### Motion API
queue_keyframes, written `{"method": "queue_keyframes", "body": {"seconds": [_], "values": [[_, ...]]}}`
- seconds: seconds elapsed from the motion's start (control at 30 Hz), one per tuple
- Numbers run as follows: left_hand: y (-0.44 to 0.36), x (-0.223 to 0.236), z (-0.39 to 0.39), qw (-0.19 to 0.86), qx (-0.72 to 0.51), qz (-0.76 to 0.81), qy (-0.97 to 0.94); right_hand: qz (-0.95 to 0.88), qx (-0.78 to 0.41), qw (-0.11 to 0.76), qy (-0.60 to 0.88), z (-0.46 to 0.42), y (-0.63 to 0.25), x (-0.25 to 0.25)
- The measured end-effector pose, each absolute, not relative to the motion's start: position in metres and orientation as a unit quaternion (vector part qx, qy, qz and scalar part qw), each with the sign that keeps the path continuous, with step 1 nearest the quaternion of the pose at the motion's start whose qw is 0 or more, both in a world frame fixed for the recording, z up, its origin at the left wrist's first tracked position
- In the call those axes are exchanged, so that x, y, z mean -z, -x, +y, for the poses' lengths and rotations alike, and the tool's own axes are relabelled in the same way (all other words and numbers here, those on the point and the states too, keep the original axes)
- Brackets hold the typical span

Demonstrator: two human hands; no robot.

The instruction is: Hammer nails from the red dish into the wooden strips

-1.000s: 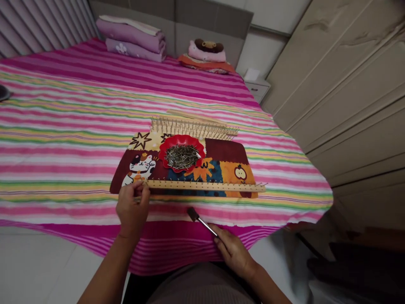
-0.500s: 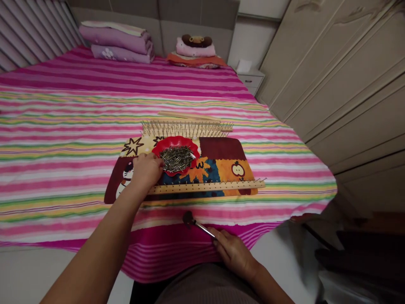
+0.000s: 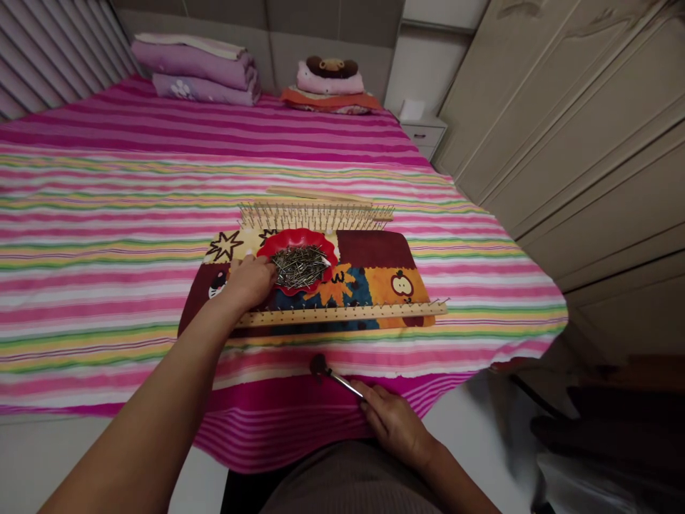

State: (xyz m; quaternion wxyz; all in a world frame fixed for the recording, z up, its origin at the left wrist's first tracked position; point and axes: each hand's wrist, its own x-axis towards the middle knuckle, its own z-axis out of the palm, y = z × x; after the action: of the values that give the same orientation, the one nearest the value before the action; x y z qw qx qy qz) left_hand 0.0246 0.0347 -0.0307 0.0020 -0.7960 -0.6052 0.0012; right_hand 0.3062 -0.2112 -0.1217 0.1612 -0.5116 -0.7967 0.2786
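Observation:
A red bowl with a wavy rim (image 3: 274, 243) holds a heap of metal nails (image 3: 301, 266). At its left side is my left hand (image 3: 252, 281), fingers bent and drawn together by the nails; the fingertips are partly hidden, so whatever they pinch cannot be seen. Down by the bed's front edge, my right hand (image 3: 396, 422) is closed round the handle of a hammer (image 3: 342, 383), whose dark head points up and left. Between the two hands lies a narrow wooden strip (image 3: 347, 314) with a row of nails standing along it; my left forearm covers its left end.
A patterned board or mat (image 3: 374, 250) lies under the bowl and strip. Behind stand wooden strips bristling with nails (image 3: 315, 214), with another thin wooden strip (image 3: 321, 195) beyond. Folded purple bedding (image 3: 198, 68) and a smaller stack (image 3: 330, 80) sit on the far striped bed (image 3: 107, 285).
My left hand stays at the bowl's left side, its wrist and forearm a little further left and higher. The hammer and my right hand hardly move.

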Motion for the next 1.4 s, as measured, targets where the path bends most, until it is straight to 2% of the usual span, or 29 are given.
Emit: {"method": "queue_keyframes", "body": {"seconds": [0.33,0.5,0.77,0.97,1.23,1.3,1.4], "values": [[-0.017,0.027,0.037,0.000,0.098,-0.646,0.757,-0.796,-0.277,0.153,0.515,-0.212,-0.305,0.124],[-0.024,0.027,0.036,-0.049,0.026,-0.639,0.767,-0.790,-0.284,0.162,0.518,-0.213,-0.305,0.125],[-0.033,0.015,0.042,-0.033,-0.076,-0.588,0.804,-0.794,-0.277,0.151,0.520,-0.213,-0.306,0.127],[-0.029,0.014,0.043,-0.032,-0.098,-0.542,0.834,-0.794,-0.283,0.149,0.517,-0.213,-0.307,0.131],[-0.023,0.008,0.041,-0.027,-0.060,-0.529,0.846,-0.796,-0.269,0.146,0.522,-0.213,-0.306,0.129],[-0.018,0.005,0.039,-0.061,-0.024,-0.543,0.837,-0.797,-0.266,0.151,0.520,-0.213,-0.306,0.129],[-0.009,0.000,0.031,-0.167,0.066,-0.590,0.787,-0.799,-0.266,0.157,0.516,-0.213,-0.306,0.130]]}}
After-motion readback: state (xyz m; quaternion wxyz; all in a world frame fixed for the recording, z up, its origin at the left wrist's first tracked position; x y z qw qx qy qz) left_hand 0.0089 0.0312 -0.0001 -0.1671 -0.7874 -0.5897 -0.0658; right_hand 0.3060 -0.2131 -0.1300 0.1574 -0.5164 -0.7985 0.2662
